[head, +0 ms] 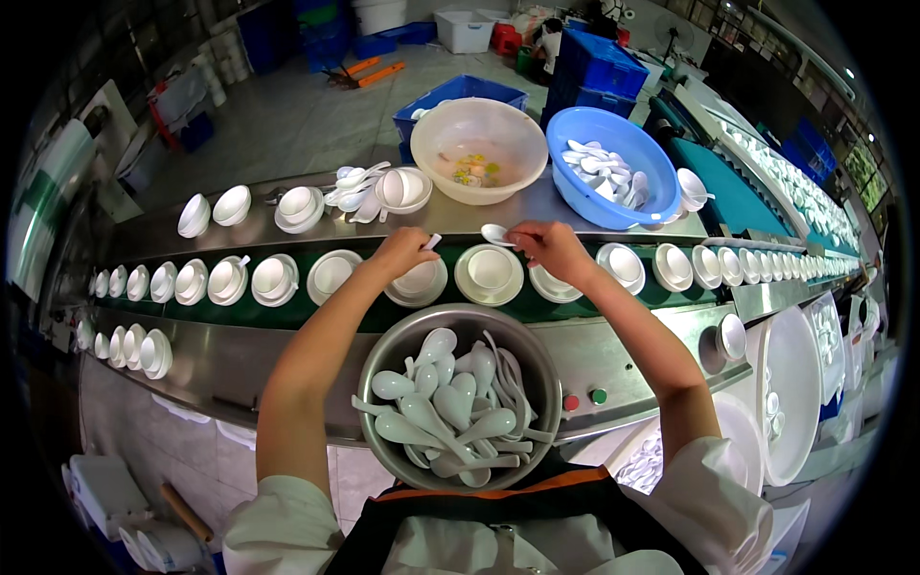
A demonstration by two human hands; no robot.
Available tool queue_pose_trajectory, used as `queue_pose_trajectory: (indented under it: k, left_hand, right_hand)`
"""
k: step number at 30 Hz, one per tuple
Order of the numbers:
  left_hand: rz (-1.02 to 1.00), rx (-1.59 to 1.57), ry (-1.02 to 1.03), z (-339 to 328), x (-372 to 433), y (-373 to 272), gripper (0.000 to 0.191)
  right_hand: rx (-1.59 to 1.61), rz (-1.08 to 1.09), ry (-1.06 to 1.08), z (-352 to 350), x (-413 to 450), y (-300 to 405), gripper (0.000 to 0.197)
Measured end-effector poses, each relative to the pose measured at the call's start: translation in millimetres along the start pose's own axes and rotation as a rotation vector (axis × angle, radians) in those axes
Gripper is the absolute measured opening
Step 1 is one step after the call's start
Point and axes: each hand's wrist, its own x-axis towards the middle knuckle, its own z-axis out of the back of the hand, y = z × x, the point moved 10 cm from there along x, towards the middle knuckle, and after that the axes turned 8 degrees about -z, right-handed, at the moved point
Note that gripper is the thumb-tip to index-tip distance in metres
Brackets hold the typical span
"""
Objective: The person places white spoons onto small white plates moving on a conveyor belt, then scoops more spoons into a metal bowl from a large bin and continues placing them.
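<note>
My left hand is closed on the handle of a white spoon, above a stacked bowl and plate on the green conveyor belt. A white soup spoon is pinched by its handle in my right hand, its bowl pointing left. Between my hands, a white bowl on a plate rides on the belt, in a row of similar sets. A steel basin full of white soup spoons stands close in front of my body.
Behind the belt stand a whitish basin, a blue basin of white spoons, and bowls with spoons. Red and green buttons sit on the near ledge. Stacked bowls stand left, a lone bowl right. A person is far back.
</note>
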Motion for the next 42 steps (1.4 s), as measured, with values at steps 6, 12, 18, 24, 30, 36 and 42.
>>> queue_pose_trajectory:
  k: [6, 12, 18, 24, 30, 36, 42]
  left_hand:
    - [-0.003, -0.047, -0.282, 65.3, -40.3, -59.5, 0.037]
    - [-0.189, 0.025, 0.144, 43.1, -132.1, -160.7, 0.016]
    - [-0.102, 0.151, 0.159, 22.9, -153.6, -157.0, 0.013]
    - [0.181, 0.193, 0.366, -2.7, -162.5, -128.8, 0.015]
    - [0.096, -0.285, 0.523, 7.4, -153.9, -161.8, 0.021]
    - [0.04, 0.108, 0.395, 9.7, -149.9, -154.9, 0.015]
    - [0.043, 0.145, 0.646, -5.7, -170.2, -155.3, 0.017]
  right_hand:
    - [-0.844, 0.402, -0.269, -42.4, 33.9, -0.5, 0.014]
    - [-0.531, 0.751, -0.158, -81.1, -6.4, 57.7, 0.013]
    - [-0.428, 0.882, 0.546, -164.0, -101.6, 98.3, 0.02]
    - [-0.626, 0.772, 0.504, -151.9, -95.7, 81.0, 0.02]
    - [0.168, 0.253, 0.367, -65.1, -34.5, 76.5, 0.01]
    - [0.623, 0.249, -0.014, -59.8, 70.8, 7.0, 0.014]
    - [0.126, -0.008, 0.231, -117.9, 65.2, -19.4, 0.027]
